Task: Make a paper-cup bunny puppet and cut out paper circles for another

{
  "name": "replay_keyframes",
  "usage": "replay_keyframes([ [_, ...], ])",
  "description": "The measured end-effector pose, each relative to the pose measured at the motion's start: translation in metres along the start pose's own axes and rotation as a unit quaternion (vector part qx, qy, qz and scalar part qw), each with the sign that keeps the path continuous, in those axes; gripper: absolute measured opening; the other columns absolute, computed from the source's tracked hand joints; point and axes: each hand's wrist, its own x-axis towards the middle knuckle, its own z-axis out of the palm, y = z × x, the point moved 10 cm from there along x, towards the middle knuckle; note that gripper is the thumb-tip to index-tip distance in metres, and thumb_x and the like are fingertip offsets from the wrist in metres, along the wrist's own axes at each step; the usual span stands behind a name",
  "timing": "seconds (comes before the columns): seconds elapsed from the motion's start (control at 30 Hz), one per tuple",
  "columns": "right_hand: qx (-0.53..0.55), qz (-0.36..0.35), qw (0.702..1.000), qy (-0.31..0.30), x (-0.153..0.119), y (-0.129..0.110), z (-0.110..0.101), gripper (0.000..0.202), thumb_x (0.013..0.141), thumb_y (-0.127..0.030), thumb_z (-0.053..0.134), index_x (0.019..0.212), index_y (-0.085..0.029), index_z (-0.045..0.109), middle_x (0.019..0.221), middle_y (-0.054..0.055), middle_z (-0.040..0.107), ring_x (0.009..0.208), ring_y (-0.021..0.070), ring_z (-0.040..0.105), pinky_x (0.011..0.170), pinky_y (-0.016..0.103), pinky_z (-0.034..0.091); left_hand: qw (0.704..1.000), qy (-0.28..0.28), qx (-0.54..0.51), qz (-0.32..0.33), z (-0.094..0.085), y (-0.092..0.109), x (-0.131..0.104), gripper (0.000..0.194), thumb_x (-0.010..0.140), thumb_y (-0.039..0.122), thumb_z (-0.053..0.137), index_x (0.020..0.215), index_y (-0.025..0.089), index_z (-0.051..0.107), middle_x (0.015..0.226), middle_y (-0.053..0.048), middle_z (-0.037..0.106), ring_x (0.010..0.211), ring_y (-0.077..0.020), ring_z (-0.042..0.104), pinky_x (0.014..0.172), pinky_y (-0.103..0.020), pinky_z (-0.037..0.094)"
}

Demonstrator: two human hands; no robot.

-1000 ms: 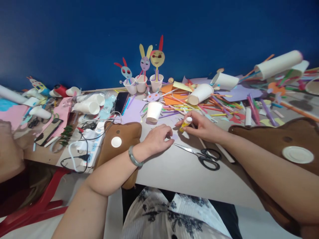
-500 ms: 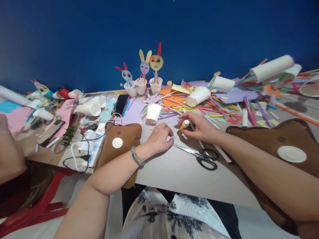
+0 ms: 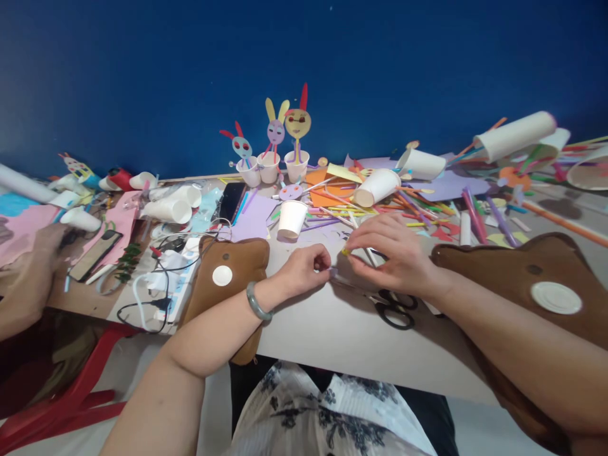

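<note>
Thumb and fingertips of my left hand point(image 3: 306, 270) are pinched on a small pale purple piece point(image 3: 332, 272), too small to make out well. Close by on the right, my right hand point(image 3: 387, 253) holds a small yellow-and-white bottle, mostly hidden by the fingers; a yellow bit point(image 3: 345, 251) shows at the fingertips. Black-handled scissors point(image 3: 396, 309) lie on the table beneath and beside my right hand, their blades partly covered. A white paper cup point(image 3: 291, 220) stands just beyond my left hand.
Three cups with paper rabbit-like figures point(image 3: 268, 166) stand by the blue wall. Colored sticks, paper and fallen cups point(image 3: 377, 187) cover the back right. Brown bear-shaped pads point(image 3: 225, 291) flank my arms. At left are a power strip point(image 3: 179, 294) and another person's arm point(image 3: 33, 278).
My right hand has lifted and turned over, now covering most of the bottle and part of the scissors. My left fingers have drawn into a pinch. The other person's arm has reached farther onto the table.
</note>
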Motion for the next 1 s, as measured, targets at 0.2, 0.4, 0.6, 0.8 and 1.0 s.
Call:
replay_keyframes([
  [0.2, -0.039, -0.080, 0.996, -0.026, -0.003, -0.011, 0.007, 0.005, 0.089, -0.025, 0.070, 0.092, -0.028, 0.069, 0.088, 0.002, 0.075, 0.083, 0.0207, 0.065, 0.079, 0.040, 0.044, 0.927, -0.042, -0.352, -0.122, -0.003, -0.006, 0.000, 0.057, 0.051, 0.034, 0.098, 0.080, 0.017, 0.052, 0.073, 0.005, 0.065, 0.067, -0.0072, 0.062, 0.069, -0.024, 0.047],
  [0.4, -0.105, -0.148, 0.983, -0.024, -0.022, -0.024, 0.013, 0.021, 0.091, -0.021, 0.071, 0.109, -0.033, 0.069, 0.096, -0.002, 0.078, 0.086, 0.0183, 0.068, 0.085, 0.040, 0.046, 0.887, -0.056, -0.429, -0.159, -0.003, 0.002, -0.005, 0.058, 0.044, 0.026, 0.099, 0.080, 0.018, 0.054, 0.069, 0.007, 0.063, 0.062, -0.0060, 0.060, 0.062, -0.022, 0.042],
  [0.6, -0.141, -0.217, 0.966, 0.002, -0.029, -0.042, 0.007, 0.028, 0.090, -0.011, 0.067, 0.112, -0.029, 0.067, 0.097, 0.001, 0.078, 0.096, 0.0195, 0.069, 0.086, 0.038, 0.046, 0.885, -0.082, -0.426, -0.172, 0.004, 0.003, -0.009, 0.056, 0.048, 0.025, 0.096, 0.083, 0.018, 0.053, 0.069, 0.007, 0.058, 0.059, -0.0047, 0.054, 0.055, -0.021, 0.032],
  [0.8, -0.129, -0.137, 0.982, 0.017, -0.012, -0.033, 0.001, 0.016, 0.091, -0.014, 0.067, 0.096, -0.028, 0.070, 0.095, 0.002, 0.077, 0.085, 0.0206, 0.066, 0.081, 0.040, 0.045, 0.908, -0.059, -0.400, -0.112, -0.012, 0.013, -0.004, 0.045, 0.064, 0.037, 0.089, 0.085, 0.018, 0.054, 0.070, 0.005, 0.057, 0.062, -0.0065, 0.052, 0.062, -0.023, 0.039],
  [1.0, 0.097, 0.231, 0.966, -0.064, 0.027, 0.059, 0.023, 0.025, 0.090, -0.045, 0.070, 0.080, -0.022, 0.070, 0.078, 0.005, 0.070, 0.074, 0.0207, 0.062, 0.070, 0.036, 0.047, 0.960, 0.263, -0.097, 0.011, -0.102, 0.005, -0.002, 0.023, 0.080, 0.028, 0.072, 0.094, 0.020, 0.055, 0.095, -0.002, 0.062, 0.090, -0.0152, 0.059, 0.086, -0.030, 0.049],
])
